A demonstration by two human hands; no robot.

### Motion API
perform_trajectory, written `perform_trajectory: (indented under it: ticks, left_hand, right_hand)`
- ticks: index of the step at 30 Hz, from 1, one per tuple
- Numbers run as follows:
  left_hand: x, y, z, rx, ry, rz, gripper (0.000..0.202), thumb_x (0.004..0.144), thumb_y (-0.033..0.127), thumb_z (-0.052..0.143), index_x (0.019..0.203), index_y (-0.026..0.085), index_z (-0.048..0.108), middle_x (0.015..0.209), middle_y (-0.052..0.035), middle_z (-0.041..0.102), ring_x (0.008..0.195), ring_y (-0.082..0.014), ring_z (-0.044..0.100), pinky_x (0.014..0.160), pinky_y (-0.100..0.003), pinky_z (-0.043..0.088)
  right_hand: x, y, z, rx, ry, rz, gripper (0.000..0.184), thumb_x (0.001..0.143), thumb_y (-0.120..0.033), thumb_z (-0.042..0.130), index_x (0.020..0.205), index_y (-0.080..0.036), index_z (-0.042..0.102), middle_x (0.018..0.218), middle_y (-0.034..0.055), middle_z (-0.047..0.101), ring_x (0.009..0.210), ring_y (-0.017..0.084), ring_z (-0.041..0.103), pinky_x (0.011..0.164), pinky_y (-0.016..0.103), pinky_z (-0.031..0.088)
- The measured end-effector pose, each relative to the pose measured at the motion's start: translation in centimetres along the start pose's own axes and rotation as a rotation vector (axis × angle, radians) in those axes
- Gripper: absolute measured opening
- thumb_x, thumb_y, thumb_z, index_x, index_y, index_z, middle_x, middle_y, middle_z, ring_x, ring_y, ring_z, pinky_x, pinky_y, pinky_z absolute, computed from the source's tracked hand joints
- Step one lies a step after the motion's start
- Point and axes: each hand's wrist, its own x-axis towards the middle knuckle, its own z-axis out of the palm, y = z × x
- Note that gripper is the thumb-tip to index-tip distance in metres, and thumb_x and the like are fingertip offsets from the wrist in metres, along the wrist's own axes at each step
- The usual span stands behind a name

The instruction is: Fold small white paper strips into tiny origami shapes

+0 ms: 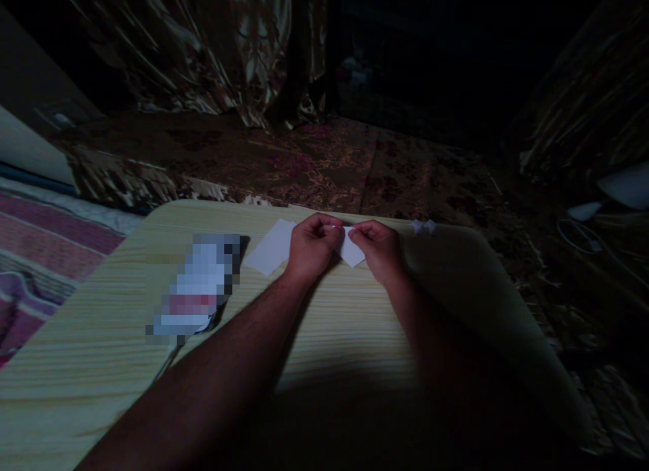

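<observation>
Both hands pinch one small piece of white paper near the far edge of the wooden table. My left hand grips its left side between thumb and fingers. On its right side, my right hand has thumb and forefinger closed on the upper edge. The lower part of the paper comes to a corner below the fingers; the rest is partly hidden. Flat on the table, just left of my left hand, lies a white sheet of paper. Two small folded white paper pieces sit to the right of my right hand.
A phone-like device, blurred out, lies at left on the light wooden table, with a cable running from it. Patterned fabric and curtains are beyond. A striped bedspread is at left; a white cable is at right.
</observation>
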Motion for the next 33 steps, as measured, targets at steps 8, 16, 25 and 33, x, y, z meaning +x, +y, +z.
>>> perform_trajectory:
  ticks: [8,16,25,33]
  left_hand:
    - [-0.03,-0.07,0.06,-0.005,-0.003,0.01,0.015,0.068,0.027,0.071,0.079,0.017,0.069,0.062,0.0005,0.062,0.052,-0.009,0.051,0.05,-0.02,0.038]
    - [-0.09,-0.11,0.07,0.04,-0.012,0.019,0.015,0.068,0.026,0.07,0.079,0.016,0.069,0.063,0.0007,0.062,0.052,-0.0085,0.05,0.05,-0.02,0.038]
    - [-0.09,-0.07,0.07,0.055,-0.023,0.019,0.015,0.067,0.025,0.07,0.079,0.016,0.069,0.062,0.0007,0.062,0.052,-0.0089,0.051,0.049,-0.02,0.038]
    - [-0.18,0.07,0.1,0.064,-0.031,0.017,0.015,0.067,0.024,0.071,0.079,0.015,0.068,0.065,0.0004,0.063,0.054,-0.0089,0.053,0.05,-0.02,0.04]
  right_hand:
    - [-0.02,0.08,-0.16,-0.017,-0.01,-0.016,0.02,0.069,-0.037,0.069,0.077,-0.018,0.066,0.065,0.0002,0.066,0.056,0.014,0.058,0.052,0.025,0.044]
    - [0.02,0.34,-0.19,-0.011,-0.002,-0.046,0.017,0.07,-0.034,0.069,0.075,-0.018,0.067,0.062,-0.0009,0.063,0.055,0.012,0.056,0.05,0.023,0.041]
    - [0.0,0.26,-0.2,-0.06,0.018,-0.038,0.019,0.07,-0.035,0.066,0.074,-0.017,0.066,0.061,-0.0008,0.063,0.054,0.013,0.056,0.05,0.023,0.041]
    - [0.07,0.43,-0.3,-0.036,0.016,-0.062,0.017,0.07,-0.034,0.068,0.074,-0.017,0.066,0.062,-0.0008,0.063,0.055,0.012,0.055,0.051,0.023,0.04]
